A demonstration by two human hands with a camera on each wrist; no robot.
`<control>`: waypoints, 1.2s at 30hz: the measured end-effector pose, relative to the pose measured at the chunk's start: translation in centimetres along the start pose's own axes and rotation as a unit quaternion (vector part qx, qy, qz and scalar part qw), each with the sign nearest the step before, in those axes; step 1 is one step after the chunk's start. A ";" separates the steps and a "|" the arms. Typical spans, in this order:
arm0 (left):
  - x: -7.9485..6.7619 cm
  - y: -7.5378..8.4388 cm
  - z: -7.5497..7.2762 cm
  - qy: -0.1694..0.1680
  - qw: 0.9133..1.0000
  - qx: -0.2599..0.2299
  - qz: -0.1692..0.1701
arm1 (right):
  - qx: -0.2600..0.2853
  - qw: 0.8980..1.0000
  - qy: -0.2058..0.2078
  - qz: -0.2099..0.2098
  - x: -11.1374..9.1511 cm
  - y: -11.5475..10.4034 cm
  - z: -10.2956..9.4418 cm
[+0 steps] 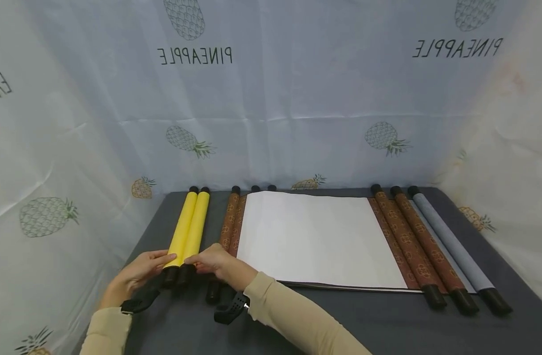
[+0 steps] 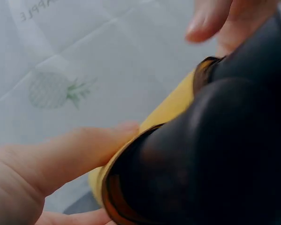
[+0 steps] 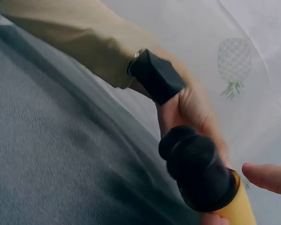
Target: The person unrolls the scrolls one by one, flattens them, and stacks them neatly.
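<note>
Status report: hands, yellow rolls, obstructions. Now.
Left hand grips left yellow roll, near end. Right hand at right yellow roll, grip unclear. Rolls adjacent. Leftmost brown roll passes under right hand.

A makeshift tabletop booth, curtained on three sides
Pale cloth [image 1: 293,93] printed with pineapples [image 1: 380,135] and mirrored lettering [image 1: 194,56] fills the top of the head view and hangs down its left and right edges, around a dark grey table [image 1: 173,325] in the lower half; the cloth screens the room, so home, office or studio is hard to tell.
</note>
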State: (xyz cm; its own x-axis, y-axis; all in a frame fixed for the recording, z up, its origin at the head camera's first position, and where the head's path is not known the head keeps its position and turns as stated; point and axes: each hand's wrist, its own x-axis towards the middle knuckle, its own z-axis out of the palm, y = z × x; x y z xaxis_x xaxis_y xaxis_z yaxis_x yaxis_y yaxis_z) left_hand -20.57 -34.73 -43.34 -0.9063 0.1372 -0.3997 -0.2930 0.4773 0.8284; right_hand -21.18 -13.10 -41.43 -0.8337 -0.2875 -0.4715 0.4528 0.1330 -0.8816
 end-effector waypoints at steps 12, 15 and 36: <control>0.3 2.1 3.8 -0.010 0.994 -0.100 0.036 | -0.074 0.994 0.003 -0.075 -0.5 -0.2 -4.0; 0.6 3.1 4.4 -0.018 0.995 -0.086 0.048 | -0.066 0.993 -0.019 -0.094 -0.6 -0.2 -5.5; 2.9 11.6 10.2 -0.029 0.987 0.003 0.160 | -0.067 0.973 -0.034 -0.218 -3.5 0.7 -15.1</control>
State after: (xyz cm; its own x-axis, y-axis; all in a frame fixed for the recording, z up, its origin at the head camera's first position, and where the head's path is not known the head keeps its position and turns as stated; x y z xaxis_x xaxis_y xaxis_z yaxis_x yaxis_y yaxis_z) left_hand -23.49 -19.95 -38.93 -0.9331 0.3310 -0.1404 0.0069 0.4069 0.9134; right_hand -22.73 2.37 -40.64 -0.9124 -0.4057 -0.0546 0.0124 0.1060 -0.9943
